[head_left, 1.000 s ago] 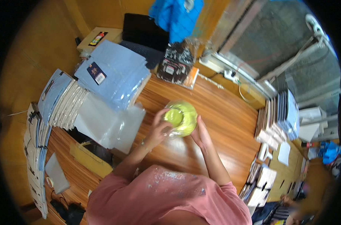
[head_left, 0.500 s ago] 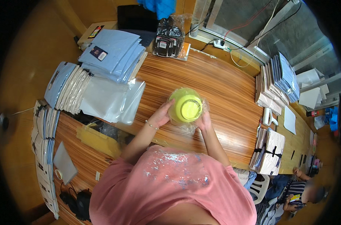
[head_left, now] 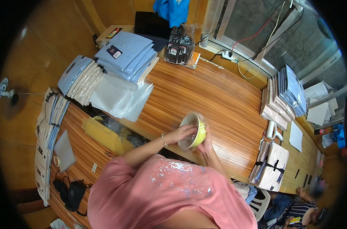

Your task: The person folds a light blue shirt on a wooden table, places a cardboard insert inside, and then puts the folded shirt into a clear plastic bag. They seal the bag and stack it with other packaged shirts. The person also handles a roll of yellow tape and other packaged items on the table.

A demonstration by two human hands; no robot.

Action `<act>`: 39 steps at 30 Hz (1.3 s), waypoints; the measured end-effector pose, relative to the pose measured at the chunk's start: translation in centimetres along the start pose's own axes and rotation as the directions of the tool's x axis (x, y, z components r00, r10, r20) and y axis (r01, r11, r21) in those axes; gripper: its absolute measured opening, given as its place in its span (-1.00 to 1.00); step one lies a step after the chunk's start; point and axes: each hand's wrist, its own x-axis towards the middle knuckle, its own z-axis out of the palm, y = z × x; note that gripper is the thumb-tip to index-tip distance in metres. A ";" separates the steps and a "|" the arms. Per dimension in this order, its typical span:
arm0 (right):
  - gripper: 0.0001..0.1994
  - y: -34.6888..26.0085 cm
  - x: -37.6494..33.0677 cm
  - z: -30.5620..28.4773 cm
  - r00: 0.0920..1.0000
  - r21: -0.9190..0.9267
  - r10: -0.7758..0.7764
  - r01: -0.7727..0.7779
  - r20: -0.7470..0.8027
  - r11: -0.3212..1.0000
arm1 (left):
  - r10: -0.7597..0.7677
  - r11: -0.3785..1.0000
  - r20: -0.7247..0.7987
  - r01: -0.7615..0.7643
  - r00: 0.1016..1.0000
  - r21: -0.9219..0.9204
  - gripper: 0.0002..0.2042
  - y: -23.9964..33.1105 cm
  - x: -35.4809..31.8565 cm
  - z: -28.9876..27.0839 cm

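Observation:
A yellow bowl (head_left: 201,133) with a pale inside, wrapped in clear plastic film, is tipped on its side in front of my chest, above the table's near edge. From the right and below, my right hand (head_left: 206,145) grips its outer wall. My left hand (head_left: 184,133) reaches across the bowl's mouth, its fingers stretched out against the pale inside. Whether those fingers press on the film or on the bowl itself, I cannot tell. Some film stands loose around the rim.
Clear plastic sleeves (head_left: 118,100) lie left of the bowl, beside stacks of blue packaged shirts (head_left: 123,53). At the right are more folded packs (head_left: 277,97), a white-handled roller (head_left: 272,130) and a tied bundle (head_left: 273,166). A person (head_left: 299,212) sits at the lower right.
The bowl has come nearer my body and turned from base-up to its side, so its inside shows. My left hand has moved from its outer side to its mouth. The view has shifted slightly.

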 end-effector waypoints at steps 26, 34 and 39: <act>-0.21 1.7 0.7 -2.3 0.935 -0.103 0.353 -0.348 0.031 0.932 | -0.026 0.930 -0.287 0.129 0.957 0.344 -0.74 0.3 -3.2 0.2; -0.30 2.5 3.4 -3.3 0.875 0.247 0.309 -0.414 0.373 0.876 | 0.011 0.982 -0.298 -0.067 0.955 -0.179 -0.62 -0.4 -2.7 0.8; -0.58 2.3 4.0 -3.9 0.879 0.388 0.444 -0.475 0.172 0.790 | 0.303 0.946 -0.256 -0.258 0.918 0.196 -0.52 2.2 -4.7 3.1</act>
